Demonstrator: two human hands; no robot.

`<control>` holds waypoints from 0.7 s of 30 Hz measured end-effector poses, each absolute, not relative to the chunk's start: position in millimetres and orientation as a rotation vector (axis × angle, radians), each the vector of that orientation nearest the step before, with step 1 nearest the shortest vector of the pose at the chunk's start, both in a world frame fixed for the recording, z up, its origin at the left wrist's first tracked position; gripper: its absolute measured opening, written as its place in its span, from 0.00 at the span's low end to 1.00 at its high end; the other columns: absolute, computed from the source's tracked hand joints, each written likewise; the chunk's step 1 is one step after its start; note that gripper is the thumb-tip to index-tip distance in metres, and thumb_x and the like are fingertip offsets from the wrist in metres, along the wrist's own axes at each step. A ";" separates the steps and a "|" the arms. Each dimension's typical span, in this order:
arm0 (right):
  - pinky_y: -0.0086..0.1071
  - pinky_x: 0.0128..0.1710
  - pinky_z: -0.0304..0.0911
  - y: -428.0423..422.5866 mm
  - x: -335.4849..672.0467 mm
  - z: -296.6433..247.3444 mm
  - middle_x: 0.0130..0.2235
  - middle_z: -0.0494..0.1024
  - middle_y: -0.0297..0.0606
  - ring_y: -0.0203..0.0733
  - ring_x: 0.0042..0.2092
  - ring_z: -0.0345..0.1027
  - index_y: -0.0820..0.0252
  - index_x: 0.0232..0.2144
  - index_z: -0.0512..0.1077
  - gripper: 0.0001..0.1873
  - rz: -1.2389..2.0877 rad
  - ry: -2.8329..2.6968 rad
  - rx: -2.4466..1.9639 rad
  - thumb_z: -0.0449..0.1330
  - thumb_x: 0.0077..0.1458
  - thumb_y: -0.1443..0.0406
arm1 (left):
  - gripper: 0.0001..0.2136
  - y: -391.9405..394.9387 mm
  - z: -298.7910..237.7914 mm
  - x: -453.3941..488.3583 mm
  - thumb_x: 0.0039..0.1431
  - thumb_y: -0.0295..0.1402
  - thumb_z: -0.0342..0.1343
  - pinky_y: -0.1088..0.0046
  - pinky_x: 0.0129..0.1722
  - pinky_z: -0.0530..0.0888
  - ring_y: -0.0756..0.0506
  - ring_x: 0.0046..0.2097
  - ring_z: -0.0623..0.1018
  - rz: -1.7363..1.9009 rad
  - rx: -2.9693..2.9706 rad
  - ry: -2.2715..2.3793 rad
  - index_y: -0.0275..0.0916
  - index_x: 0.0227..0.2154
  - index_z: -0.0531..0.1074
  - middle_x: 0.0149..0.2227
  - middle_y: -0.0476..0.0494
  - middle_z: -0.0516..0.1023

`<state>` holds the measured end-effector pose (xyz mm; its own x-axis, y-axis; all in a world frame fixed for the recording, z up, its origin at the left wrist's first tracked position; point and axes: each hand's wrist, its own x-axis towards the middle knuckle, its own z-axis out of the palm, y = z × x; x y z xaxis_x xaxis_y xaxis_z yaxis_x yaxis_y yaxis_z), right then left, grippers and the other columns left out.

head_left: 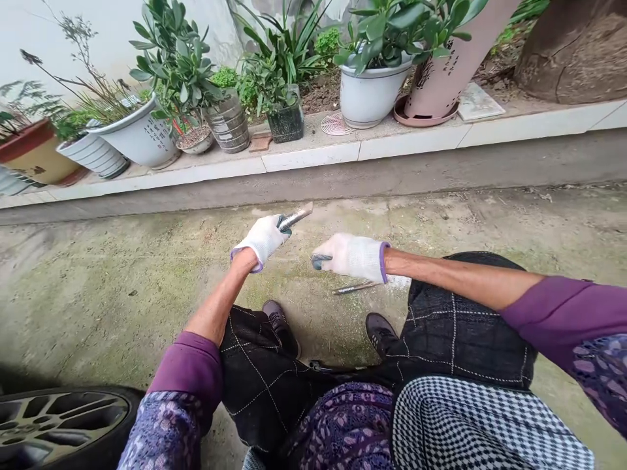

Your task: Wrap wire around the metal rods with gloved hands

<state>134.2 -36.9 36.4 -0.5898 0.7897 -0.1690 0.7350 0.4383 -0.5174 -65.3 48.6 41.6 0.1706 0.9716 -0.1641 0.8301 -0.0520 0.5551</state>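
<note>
My left hand (264, 236), in a white knit glove with a purple cuff and a dark green palm, is closed around a silvery stick-like piece (295, 218). Its pale tan tip points up and to the right. A short way to the right is my right hand (345, 254), gloved the same way. Its fingers curl in and are slightly blurred, so I cannot make out what is in them. Below it on the ground lies a second silvery stick-like piece (350, 288) with a brownish end. White bits (399, 281) are scattered beside it.
A low tiled ledge (313, 156) runs across the back, bearing several potted plants, among them a white pot (369, 94) and a pink planter (435, 78). A car wheel (63, 424) stands at lower left. A checked hat brim or cloth (480, 424) covers the lower right.
</note>
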 end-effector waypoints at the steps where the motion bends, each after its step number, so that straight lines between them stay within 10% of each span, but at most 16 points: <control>1: 0.31 0.28 0.49 -37.6 134.4 40.8 0.27 0.76 0.32 0.35 0.27 0.60 0.57 0.29 0.77 0.09 0.854 -2.549 -1.351 0.57 0.56 0.66 | 0.08 49.3 38.6 -63.9 0.49 0.28 0.62 0.73 0.40 0.71 0.43 0.40 0.78 0.305 1.948 1.706 0.37 0.35 0.78 0.32 0.42 0.80; 11: 0.30 0.28 0.52 23.7 166.3 37.8 0.29 0.77 0.34 0.34 0.27 0.60 0.61 0.34 0.79 0.10 0.700 -2.243 -1.522 0.58 0.58 0.65 | 0.13 19.3 9.0 -28.7 0.61 0.31 0.53 0.65 0.43 0.73 0.37 0.42 0.82 -0.580 2.449 1.515 0.38 0.45 0.79 0.36 0.33 0.81; 21: 0.25 0.24 0.53 53.3 146.9 0.2 0.28 0.77 0.32 0.31 0.27 0.61 0.62 0.29 0.79 0.08 1.136 -2.162 -1.543 0.58 0.51 0.69 | 0.13 11.2 36.8 -41.8 0.62 0.37 0.53 0.70 0.38 0.71 0.41 0.36 0.79 -0.344 2.470 1.442 0.39 0.43 0.79 0.33 0.39 0.80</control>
